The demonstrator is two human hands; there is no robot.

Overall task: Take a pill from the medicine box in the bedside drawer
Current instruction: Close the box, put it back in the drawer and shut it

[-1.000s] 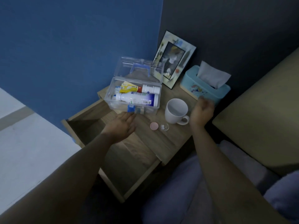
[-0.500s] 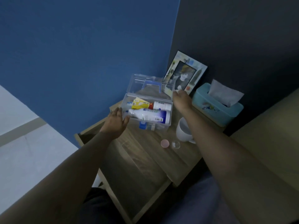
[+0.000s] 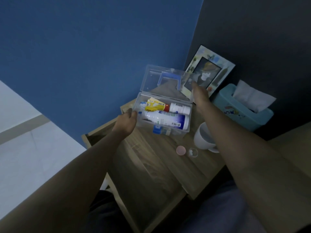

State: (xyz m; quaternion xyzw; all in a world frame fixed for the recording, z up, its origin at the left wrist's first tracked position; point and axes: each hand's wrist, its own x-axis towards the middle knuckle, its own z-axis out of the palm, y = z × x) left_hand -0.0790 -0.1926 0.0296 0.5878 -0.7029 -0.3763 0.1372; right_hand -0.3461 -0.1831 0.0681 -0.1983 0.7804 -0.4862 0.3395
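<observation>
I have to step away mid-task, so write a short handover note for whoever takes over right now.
Left hand: on the left end of the clear medicine box, steadying it.
Right hand: at the right edge of the raised lid; grip unclear.
Box sits on the bedside table, open, bottles lying inside. Drawer is pulled open.
Done: box out; small clear cup holding pills and pink cap sit beside the white mug.
Left, probably: close the box, return it, take the pill.

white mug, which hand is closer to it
Right. The right hand is up at the open lid's right edge, its forearm passing just beside the mug. The left hand is at the medicine box's far left end, across the box from it.
</observation>
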